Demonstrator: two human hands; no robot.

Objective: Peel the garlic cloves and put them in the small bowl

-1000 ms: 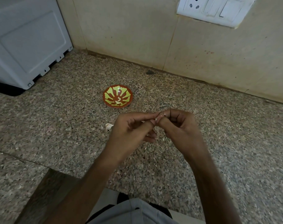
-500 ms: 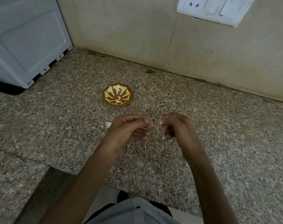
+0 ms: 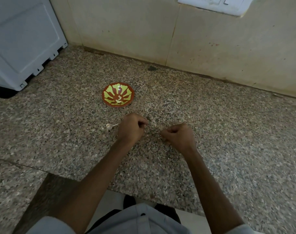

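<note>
Left hand (image 3: 132,128) and right hand (image 3: 179,135) are holding fingers curled, contents hidden, apart over the speckled granite counter (image 3: 236,135). A white garlic clove (image 3: 110,126) is lying just beside the left hand, a red-and-green patterned small bowl (image 3: 125,92) is sitting beyond, and open granite is spreading rightward.

no legible text, no labels, numbers

You're in a home kitchen: speckled granite counter (image 3: 228,149) w/ tiled backsplash (image 3: 127,31), switch plate (image 3: 214,4) upper right, white appliance (image 3: 22,39) upper left of frame.
</note>
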